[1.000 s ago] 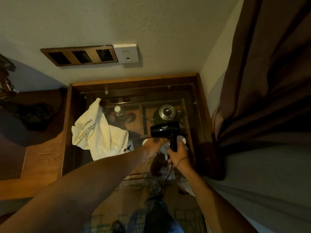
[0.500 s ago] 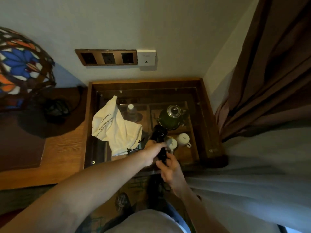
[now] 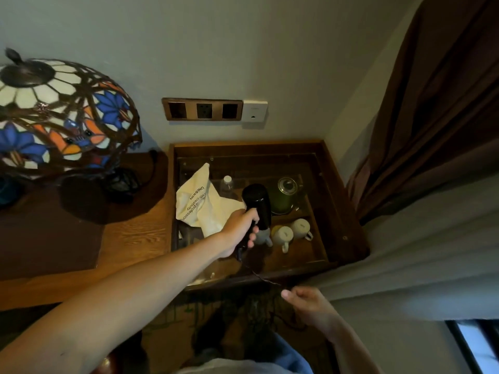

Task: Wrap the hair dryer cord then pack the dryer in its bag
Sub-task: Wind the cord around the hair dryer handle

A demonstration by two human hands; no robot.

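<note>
Currently the left hand [image 3: 241,231] is wrapped around the handle of the black hair dryer [image 3: 257,205], holding it above the glass-topped wooden surface [image 3: 348,238] with the barrel pointing away from the person. The cord [image 3: 260,276] leaves the base of the handle and runs down and to the right, toward the right hand [image 3: 307,306]. The right hand is below the near edge of the surface with its fingers loosely curled; the cord passes at its fingertips, but whether it is pinched there cannot be told in the dim light.

The cream cloth bag [image 3: 199,203], printed with dark lettering, lies crumpled on the glass just left of the dryer, apart from both hands. Beneath the glass are a green kettle [image 3: 285,197], a clear bottle [image 3: 227,184] and two white mugs [image 3: 293,232]. A stained-glass lamp [image 3: 59,117] stands on the wooden desk to the left. A brown socket panel [image 3: 202,109] is mounted on the wall above, and a brown curtain [image 3: 432,103] hangs to the right.
</note>
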